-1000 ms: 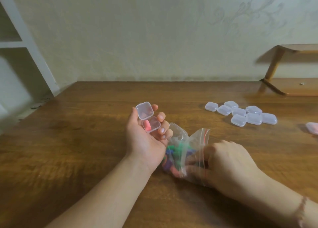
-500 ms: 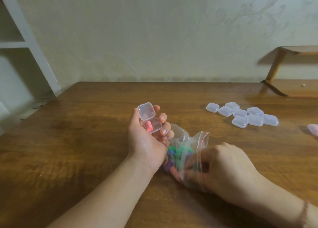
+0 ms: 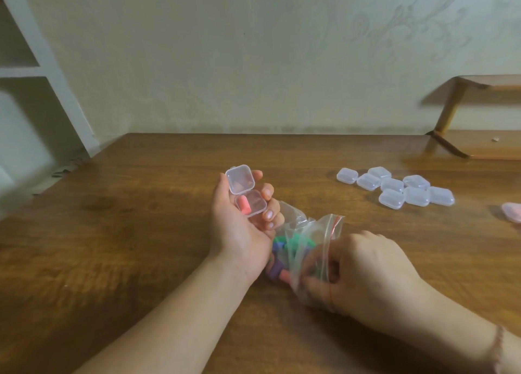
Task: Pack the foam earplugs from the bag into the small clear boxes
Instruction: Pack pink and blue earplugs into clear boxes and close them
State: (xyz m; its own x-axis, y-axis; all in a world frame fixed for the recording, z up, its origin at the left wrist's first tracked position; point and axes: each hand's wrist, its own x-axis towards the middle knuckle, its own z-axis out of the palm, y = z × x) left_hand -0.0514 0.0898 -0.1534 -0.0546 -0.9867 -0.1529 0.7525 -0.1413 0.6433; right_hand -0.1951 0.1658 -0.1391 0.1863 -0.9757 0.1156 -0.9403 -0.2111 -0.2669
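My left hand (image 3: 239, 232) lies palm up above the table and holds a small clear box (image 3: 248, 196) with its hinged lid swung open. One pink earplug (image 3: 244, 206) lies in the box. Just to the right sits a clear zip bag (image 3: 307, 241) holding green, purple and pink earplugs. My right hand (image 3: 363, 272) has its fingers pushed into the bag's mouth; the fingertips are hidden by the plastic, so I cannot tell whether they pinch an earplug.
Several closed clear boxes (image 3: 400, 188) lie clustered at the right of the wooden table (image 3: 141, 232). A box with pink inside (image 3: 511, 211) sits at the right edge. A wooden rack (image 3: 479, 145) stands at the back right, a white shelf unit (image 3: 42, 71) at the left.
My right hand has dug deeper into the bag, which has crumpled toward me. My left hand with the open box has stayed almost still.
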